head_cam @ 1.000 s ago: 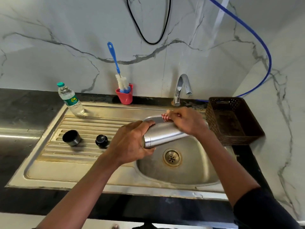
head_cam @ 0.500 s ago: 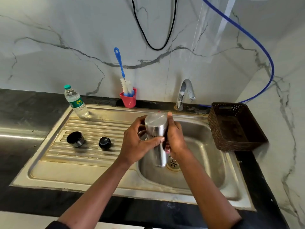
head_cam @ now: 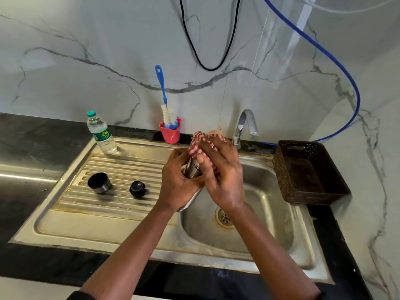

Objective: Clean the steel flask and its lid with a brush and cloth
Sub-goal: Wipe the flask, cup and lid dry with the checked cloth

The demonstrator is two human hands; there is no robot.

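Note:
I hold the steel flask over the sink basin, tilted, mostly hidden by my hands. My left hand grips its body. My right hand grips a red-and-white checked cloth wrapped over the flask's upper end. On the draining board stand the steel cup lid and the black stopper. The blue-handled bottle brush stands in a red cup at the wall.
A plastic water bottle stands at the draining board's back left. The tap rises behind the basin. A dark brown basket sits right of the sink. A blue hose and a black cable hang on the marble wall.
The flask went from lying sideways to upright, then tilted. My right hand has brought the checked cloth up over its upper end. The lid and stopper have not moved.

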